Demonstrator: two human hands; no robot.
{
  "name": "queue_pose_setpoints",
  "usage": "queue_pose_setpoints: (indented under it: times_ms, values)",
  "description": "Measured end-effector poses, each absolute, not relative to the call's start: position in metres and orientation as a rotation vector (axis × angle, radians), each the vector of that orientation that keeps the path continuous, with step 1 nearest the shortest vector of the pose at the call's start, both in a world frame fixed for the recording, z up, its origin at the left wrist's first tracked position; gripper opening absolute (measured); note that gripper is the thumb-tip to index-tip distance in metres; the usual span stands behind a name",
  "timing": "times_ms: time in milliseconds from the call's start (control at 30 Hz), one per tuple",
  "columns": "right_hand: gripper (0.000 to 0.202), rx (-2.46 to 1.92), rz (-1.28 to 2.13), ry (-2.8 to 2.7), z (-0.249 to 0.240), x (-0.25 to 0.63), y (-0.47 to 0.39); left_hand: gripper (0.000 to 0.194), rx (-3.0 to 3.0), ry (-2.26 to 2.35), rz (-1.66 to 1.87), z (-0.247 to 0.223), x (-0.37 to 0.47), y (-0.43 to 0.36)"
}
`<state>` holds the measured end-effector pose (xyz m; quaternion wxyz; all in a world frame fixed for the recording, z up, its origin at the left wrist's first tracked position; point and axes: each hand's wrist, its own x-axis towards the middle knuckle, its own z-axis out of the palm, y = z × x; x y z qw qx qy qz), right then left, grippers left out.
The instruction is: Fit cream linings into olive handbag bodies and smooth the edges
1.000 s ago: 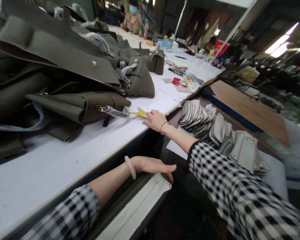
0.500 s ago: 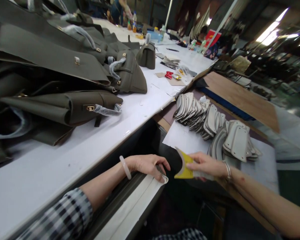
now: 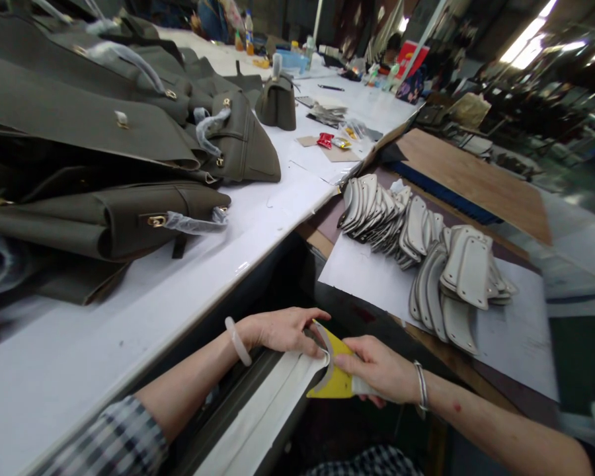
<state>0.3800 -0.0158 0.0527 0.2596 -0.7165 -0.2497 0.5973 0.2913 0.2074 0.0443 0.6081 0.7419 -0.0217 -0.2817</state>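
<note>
A long dark olive piece with a white strip (image 3: 258,413) along it, perhaps part of a bag, stretches up from below at the lower middle. My left hand (image 3: 285,330), a pale bangle on its wrist, grips the upper end of this piece, thumb on the white strip. My right hand (image 3: 379,370) pinches a curved panel with a yellow face (image 3: 338,382) and a pale curved edge. The panel's concave edge meets the end of the white strip, close to my left thumb. The fingertips under the panel are partly hidden.
Dark olive bags (image 3: 153,218) with wrapped handles pile up on the white table (image 3: 218,284) at left. Stacked grey-white curved panels (image 3: 377,211) lie on white paper at right. Beyond them sits a brown board (image 3: 476,178). Bottles (image 3: 248,33) stand farther back.
My right hand has moved left and slightly down, bringing the yellow-faced panel against the end of the white strip. My left hand keeps its grip. The whole view has shifted a little.
</note>
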Motion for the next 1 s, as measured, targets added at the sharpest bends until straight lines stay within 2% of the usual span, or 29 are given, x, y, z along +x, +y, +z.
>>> queue_pose_setpoints:
  times_ms: [467,700,1000]
  values:
    - [0.035,-2.113,1.57,-0.813,0.075,0.369,0.001,0.097,1.636,-0.058,-0.64,0.039,0.289,0.21]
    - [0.04,-2.094,1.52,-0.615,0.068,0.372,-0.017,0.099,1.534,-0.087,-0.639,0.033,0.287,0.209]
    - [0.038,-2.061,1.603,-0.634,0.061,0.374,-0.014,0.099,1.619,-0.044,-0.618,0.036,0.288,0.209]
